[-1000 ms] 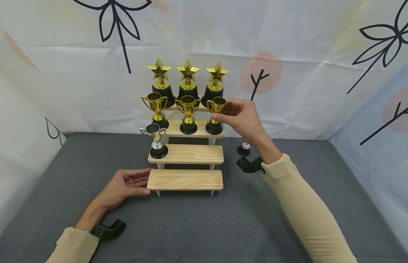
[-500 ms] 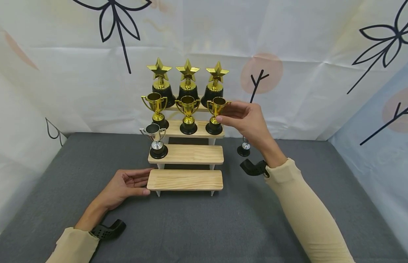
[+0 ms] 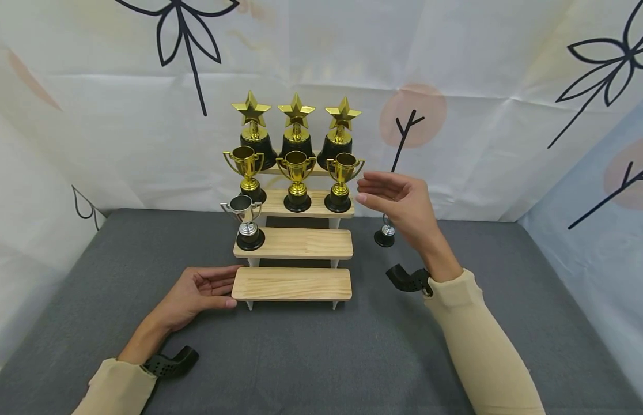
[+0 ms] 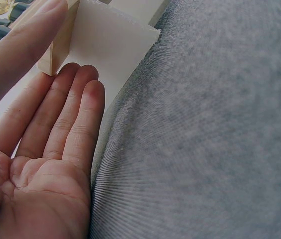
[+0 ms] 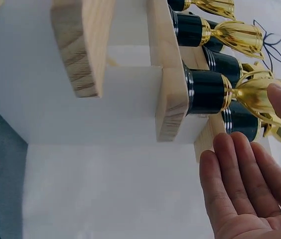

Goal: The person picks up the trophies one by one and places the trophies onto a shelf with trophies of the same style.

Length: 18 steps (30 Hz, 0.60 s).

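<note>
Glossy gold trophy [image 3: 343, 180] — pale matt wood shelf [image 3: 292, 283], rough grey cloth [image 3: 311, 351]

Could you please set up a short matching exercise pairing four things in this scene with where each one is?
Things:
1. silver cup
2. star trophies
3. left hand
4. right hand

Places:
A. top step
B. against the lowest step's left end
C. in the air, right of the gold cups
D. second step from the bottom, left end

Pairs: 1-D, 2-A, 3-B, 4-C
</note>
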### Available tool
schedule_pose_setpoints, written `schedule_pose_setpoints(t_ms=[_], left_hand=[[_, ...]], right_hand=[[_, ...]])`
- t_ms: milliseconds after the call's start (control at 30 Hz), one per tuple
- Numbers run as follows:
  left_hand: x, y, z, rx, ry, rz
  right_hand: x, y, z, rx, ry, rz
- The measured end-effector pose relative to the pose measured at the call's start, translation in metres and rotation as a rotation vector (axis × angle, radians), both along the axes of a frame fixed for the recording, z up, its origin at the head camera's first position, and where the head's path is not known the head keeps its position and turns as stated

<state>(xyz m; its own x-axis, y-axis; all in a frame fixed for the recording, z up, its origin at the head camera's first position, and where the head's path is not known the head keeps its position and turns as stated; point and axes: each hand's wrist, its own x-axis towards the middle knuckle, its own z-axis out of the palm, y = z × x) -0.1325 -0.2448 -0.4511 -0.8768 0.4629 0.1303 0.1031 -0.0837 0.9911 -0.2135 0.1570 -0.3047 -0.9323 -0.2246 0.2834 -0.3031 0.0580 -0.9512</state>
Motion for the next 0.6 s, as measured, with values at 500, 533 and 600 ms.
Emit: schedule_pose_setpoints(t_ms=[500, 533, 600], left_hand=[[0.000, 0.000, 0.000, -0.005, -0.005, 0.004], [0.000, 0.000, 0.000, -0.004, -0.005, 0.004], [0.000, 0.000, 0.000, -0.003, -0.003, 0.004]], right_hand=[[0.016, 0.016, -0.037, -0.022, -0.065, -0.073], [0.016, 0.016, -0.040, -0.024, -0.065, -0.075], [0.018, 0.017, -0.044, -0.022, -0.062, -0.077]])
